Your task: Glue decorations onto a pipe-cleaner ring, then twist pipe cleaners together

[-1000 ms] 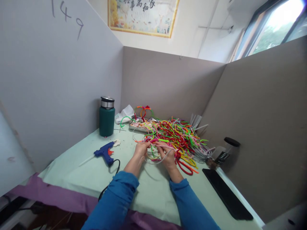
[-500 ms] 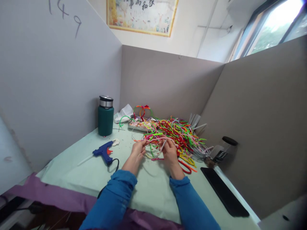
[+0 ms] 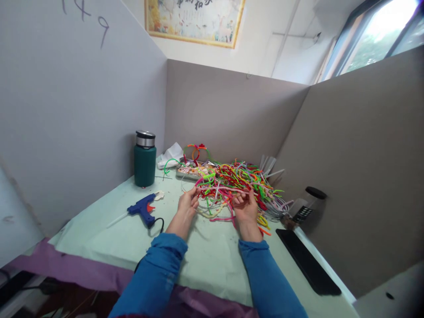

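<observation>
My left hand [image 3: 187, 205] pinches the left end of a light pink pipe cleaner [image 3: 227, 189] above the table. Its other end runs to my right hand [image 3: 245, 212], whose fingers are curled around it with the palm partly turned up. A short whitish strand crosses the pink one near its middle. Behind and below my hands spreads a tangled heap of pipe cleaners [image 3: 241, 174] in red, green, yellow, orange, pink and grey. Several loose ones lie just under my hands.
A blue glue gun [image 3: 142, 209] with a black cord lies on the left, near a green bottle [image 3: 145, 161]. At the back sit a metal tray [image 3: 187, 175] of small pieces and a white tissue [image 3: 171, 154]. On the right are a clear jar [image 3: 306, 204] and a black slab [image 3: 306, 260].
My right hand has moved right and turned its palm upward, widening the gap between my hands. The whitish strand beside its fingers is now farther left, across the pink pipe cleaner.
</observation>
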Motion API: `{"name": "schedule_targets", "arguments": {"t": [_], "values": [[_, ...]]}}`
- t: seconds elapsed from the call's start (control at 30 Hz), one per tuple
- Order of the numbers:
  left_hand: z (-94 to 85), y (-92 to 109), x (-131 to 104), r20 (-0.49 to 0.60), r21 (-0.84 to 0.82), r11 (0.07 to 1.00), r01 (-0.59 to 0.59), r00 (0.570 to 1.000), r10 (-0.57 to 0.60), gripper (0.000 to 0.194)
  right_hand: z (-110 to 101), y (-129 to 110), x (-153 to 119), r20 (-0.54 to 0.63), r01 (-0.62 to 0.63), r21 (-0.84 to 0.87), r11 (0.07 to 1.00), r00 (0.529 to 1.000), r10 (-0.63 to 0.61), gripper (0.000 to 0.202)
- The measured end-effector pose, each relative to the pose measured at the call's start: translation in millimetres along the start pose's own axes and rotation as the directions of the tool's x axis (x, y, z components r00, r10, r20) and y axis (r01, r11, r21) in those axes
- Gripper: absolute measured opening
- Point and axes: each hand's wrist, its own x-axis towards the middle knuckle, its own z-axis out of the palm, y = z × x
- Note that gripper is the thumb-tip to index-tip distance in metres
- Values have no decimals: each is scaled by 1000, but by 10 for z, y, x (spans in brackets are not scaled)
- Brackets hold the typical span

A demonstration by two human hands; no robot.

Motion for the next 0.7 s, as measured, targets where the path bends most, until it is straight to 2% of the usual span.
{"name": "schedule_targets", "arguments": {"t": [0.13, 0.37, 0.47, 0.53, 0.63, 0.7], "values": [[19, 51, -38, -5, -58, 998, -13, 1000, 13, 15, -182, -40, 88, -84, 58, 14, 998, 995, -57, 26], [14, 173, -68, -43, -151, 987, -57, 998, 51, 22, -430, -83, 159, -151, 93, 100, 991, 986, -77, 27], [-5, 140, -41, 26, -124, 992, 10, 1000, -7, 20, -324, -45, 124, -142, -9, -11, 1000, 990, 7, 25], [-8, 92, -30, 80, -90, 994, 64, 995, -57, 17, -156, 19, 48, -71, -60, -157, 986, 996, 49, 25], [17, 23, -43, 131, -30, 990, 136, 983, -131, 14, 131, 147, -129, 107, 20, -490, 871, 994, 37, 25], [46, -12, -67, 162, 18, 983, 185, 969, -185, 13, 272, 226, -243, 249, 112, -602, 791, 967, 53, 27]]}}
